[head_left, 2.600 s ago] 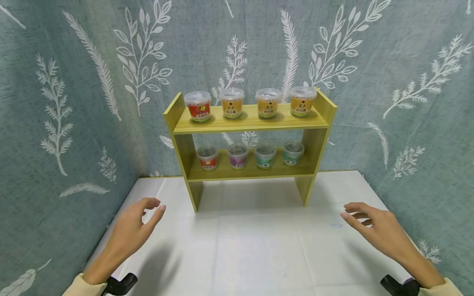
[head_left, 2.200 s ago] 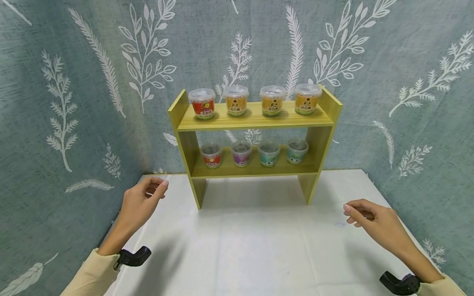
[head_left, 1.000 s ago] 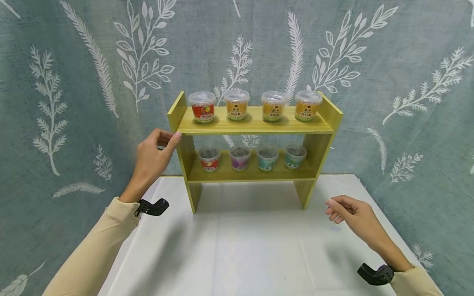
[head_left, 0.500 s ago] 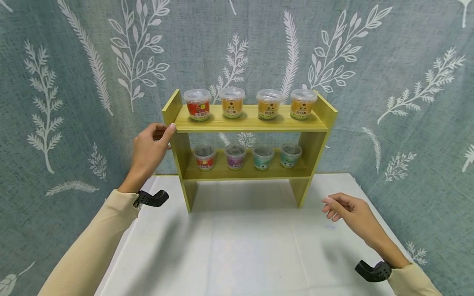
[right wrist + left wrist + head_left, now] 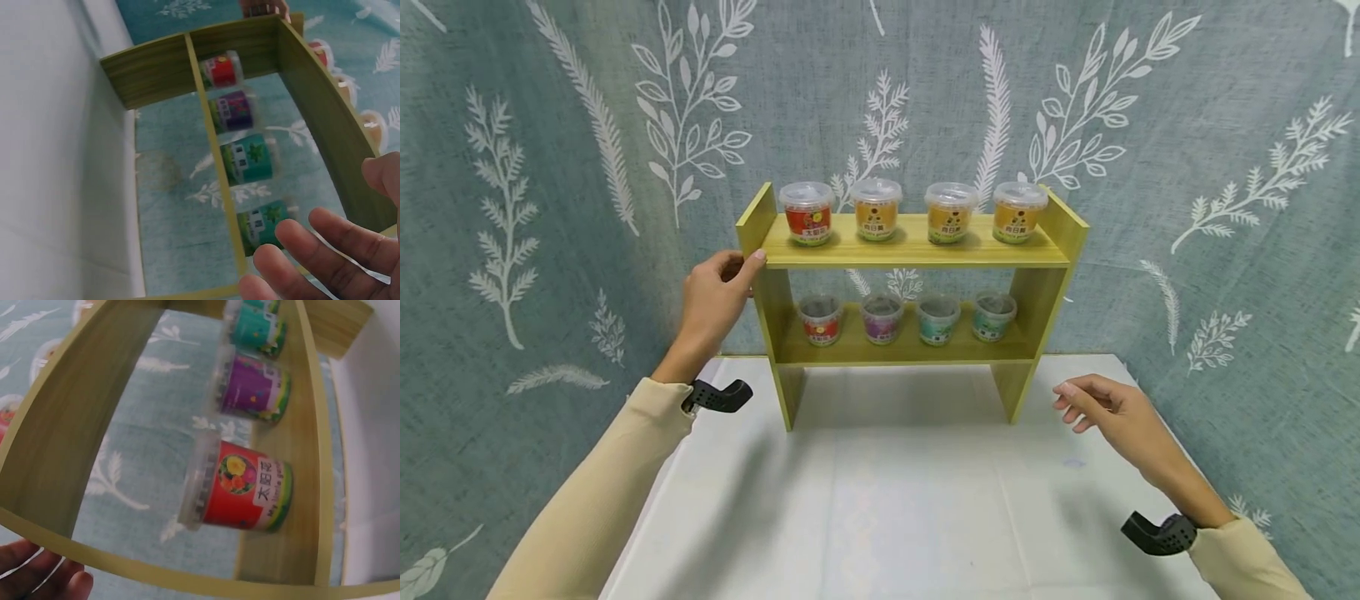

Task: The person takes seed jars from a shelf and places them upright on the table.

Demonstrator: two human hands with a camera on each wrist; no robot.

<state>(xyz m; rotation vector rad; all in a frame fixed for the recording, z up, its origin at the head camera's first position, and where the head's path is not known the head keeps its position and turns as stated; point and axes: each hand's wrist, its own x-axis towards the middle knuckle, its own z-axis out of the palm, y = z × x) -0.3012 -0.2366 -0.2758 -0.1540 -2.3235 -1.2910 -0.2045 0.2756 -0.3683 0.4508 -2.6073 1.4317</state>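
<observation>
Head view: looked down over a white worktop (image 5: 910,517). Found the wooden shelf (image 5: 902,353) upright near the worktop's back edge, well in from both back corners. Judged it stiff and only moderately heavy, but probably top-heavy under loose cups; would have favoured a matching hold on both side panels (image 5: 772,310), for steadiness. Saw the left hand (image 5: 717,296) gripping the panel nearer the worktop's left edge, at its front, level with the upper board (image 5: 912,248), with thumb in front and fingers around the outside. Saw the right hand (image 5: 1108,417) relaxed, holding nothing, towards the worktop's right edge, apart from the shelf. Counted four upper cups (image 5: 876,221) and four lower cups (image 5: 880,329); judged them light, smooth, liable to slide, easily dented. Would have held those round the body, not by the clear lids (image 5: 951,193).
</observation>
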